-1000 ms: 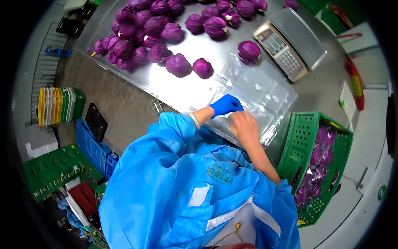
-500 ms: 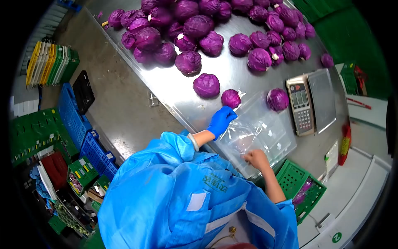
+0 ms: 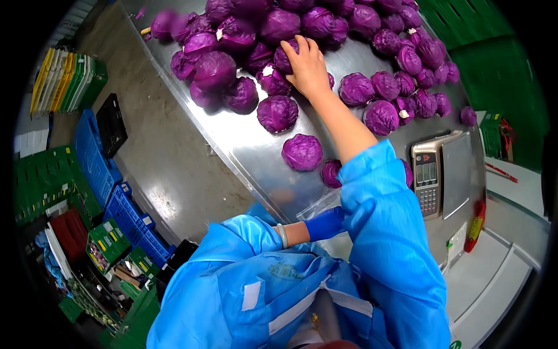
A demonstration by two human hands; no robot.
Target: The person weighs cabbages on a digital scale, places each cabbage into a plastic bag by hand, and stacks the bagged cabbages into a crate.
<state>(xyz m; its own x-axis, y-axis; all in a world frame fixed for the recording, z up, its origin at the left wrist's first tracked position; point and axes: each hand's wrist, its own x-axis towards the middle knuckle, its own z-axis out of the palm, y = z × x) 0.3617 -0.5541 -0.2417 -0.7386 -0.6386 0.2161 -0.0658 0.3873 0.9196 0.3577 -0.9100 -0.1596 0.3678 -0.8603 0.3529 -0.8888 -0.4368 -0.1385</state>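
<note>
My bare right hand (image 3: 308, 67) reaches across the table to the far heap, its fingers curved over a red cabbage (image 3: 281, 60) that they partly cover. My left hand (image 3: 325, 224), in a blue glove, is close to my body at the table's near edge. My right sleeve hides its fingers, and a clear plastic bag (image 3: 318, 205) shows just beyond it. Between the heap and the bag sit a single red cabbage (image 3: 302, 152) and a smaller red cabbage (image 3: 331, 173), the latter partly behind my right sleeve.
Many red cabbages (image 3: 215, 71) cover the far part of the metal table (image 3: 256, 157). A weighing scale (image 3: 429, 174) stands at the right, with a red-and-yellow object (image 3: 476, 224) nearby. Blue crates (image 3: 131, 212) and green crates (image 3: 40, 180) are on the floor at left.
My right hand has left the plastic bags and gone out to a cabbage in the heap. My gloved left hand now lies lower and behind my right sleeve. The view has shifted.
</note>
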